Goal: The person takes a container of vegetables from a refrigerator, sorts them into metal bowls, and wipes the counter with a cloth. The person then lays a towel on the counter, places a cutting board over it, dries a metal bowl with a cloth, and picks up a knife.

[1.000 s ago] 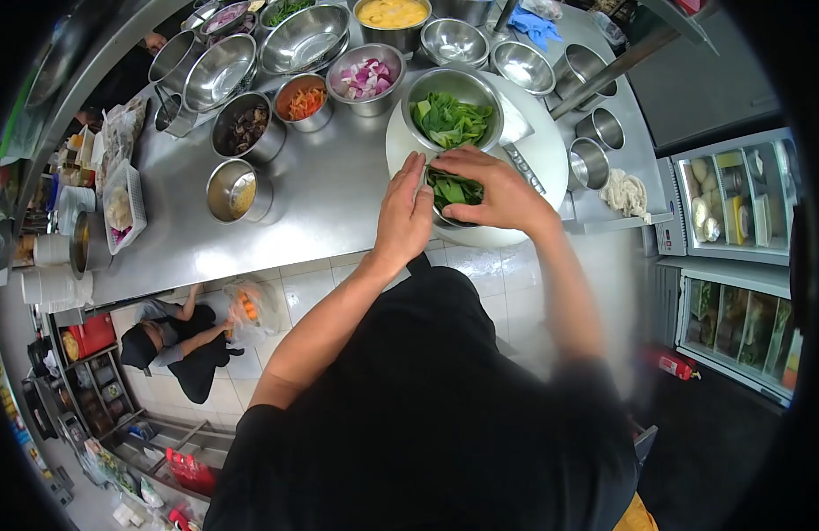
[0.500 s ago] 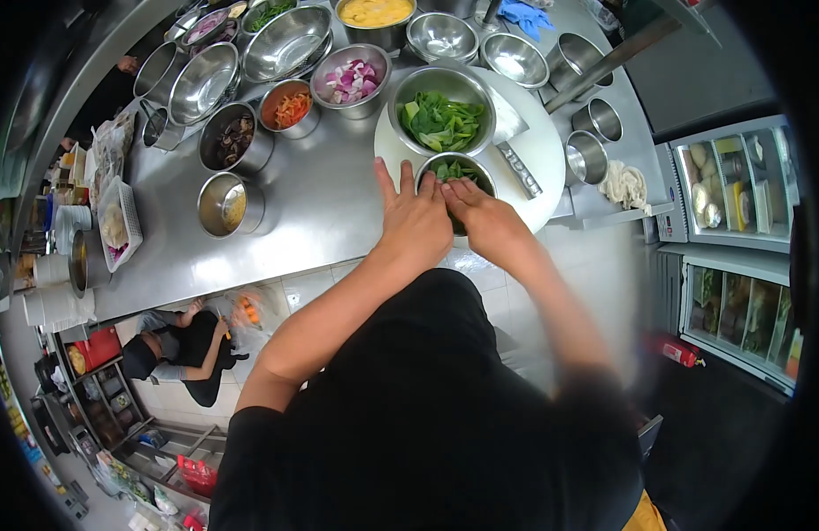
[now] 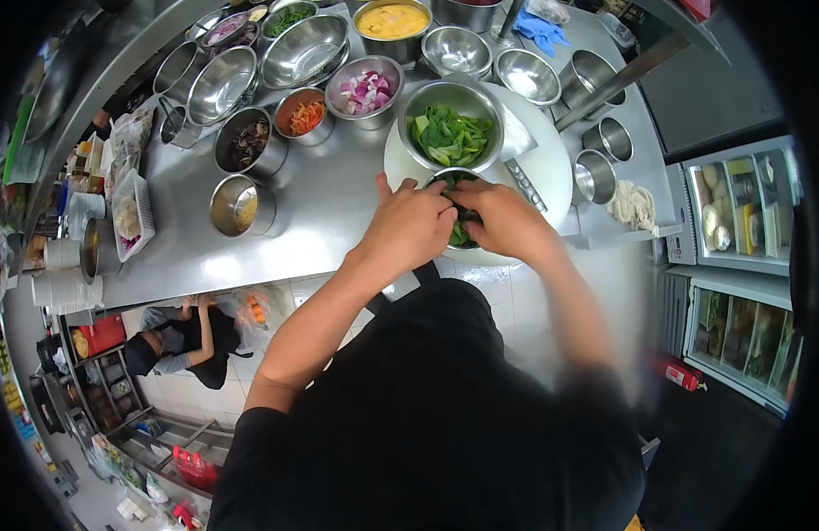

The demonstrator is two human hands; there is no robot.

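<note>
Both hands work over a small metal container (image 3: 451,244) of green leaves (image 3: 461,234) at the near edge of the round white cutting board (image 3: 551,168). My left hand (image 3: 411,221) comes in from its left side, thumb and forefinger bent onto the leaves, little finger sticking out. From the right, my right hand (image 3: 507,221) reaches over the rim, its curled fingers and thumb among the leaves. Their fingertips are partly hidden. Just beyond stands a larger metal bowl (image 3: 487,96) of cut greens (image 3: 449,134). A knife (image 3: 524,183) lies to its right.
Containers of red onion (image 3: 367,92), shredded carrot (image 3: 307,117), dark pieces (image 3: 250,143) and yellow liquid (image 3: 392,22) line the steel counter (image 3: 321,203). Metal cups (image 3: 595,175) and a cloth (image 3: 633,208) sit right. Another person (image 3: 184,345) is low at left, beyond the counter edge.
My fingers, stretched flat over the small container before, are now bent down into it. My hands have drawn slightly apart, showing leaves between them. The whole view has shifted slightly.
</note>
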